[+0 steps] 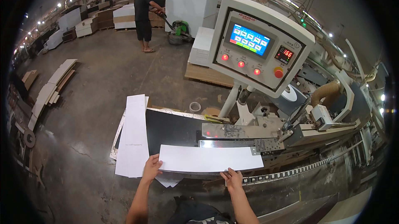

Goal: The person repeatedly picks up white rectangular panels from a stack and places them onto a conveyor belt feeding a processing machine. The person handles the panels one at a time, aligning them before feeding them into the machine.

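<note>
A long white panel (210,158) lies across the infeed end of the machine, its right end against a metal guide plate (270,145). My left hand (152,168) is closed on the panel's left end, by the near corner. My right hand (232,178) grips its near edge, right of the middle, with the fingertips at the edge and part of the fingers hidden. Left of the panel, more long white panels (132,145) lie overlapping on a black tabletop (170,131).
A control box (262,43) with a lit screen and red buttons stands above the machine (324,128). A chain track (299,169) runs rightward along its near side. Tape rolls (195,107) lie behind the tabletop. Further back, a person (143,16) holds a green-and-black wheeled machine (180,32).
</note>
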